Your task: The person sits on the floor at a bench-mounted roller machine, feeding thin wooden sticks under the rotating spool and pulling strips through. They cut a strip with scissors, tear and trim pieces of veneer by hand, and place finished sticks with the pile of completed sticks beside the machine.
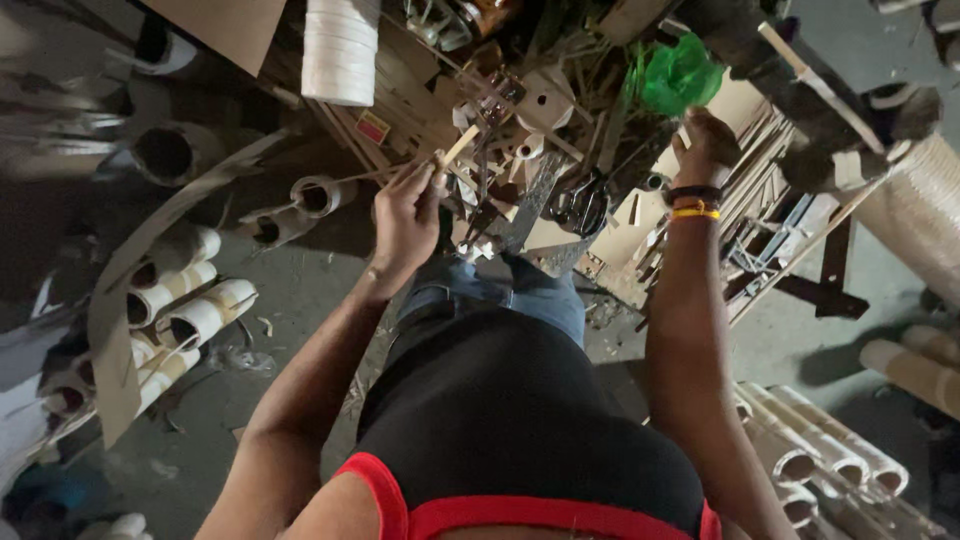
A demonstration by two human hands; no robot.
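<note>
My left hand (405,215) is closed around a thin pale wooden stick (458,148), its tip pointing up and right over a cluttered pile of wood offcuts (545,100). My right hand (706,140) reaches further away into the pile beside a green plastic bag (680,75); its fingers are buried among flat wooden strips (765,135) and I cannot see what they grip. A dark and yellow band sits on that wrist. Black scissors (580,205) lie between the two hands.
Rolled cardboard tubes lie at the left (190,300) and at the lower right (820,450). A white roll (340,50) stands at the top. A large pale cylinder (925,220) is at the right edge. Grey concrete floor (300,290) surrounds the heap.
</note>
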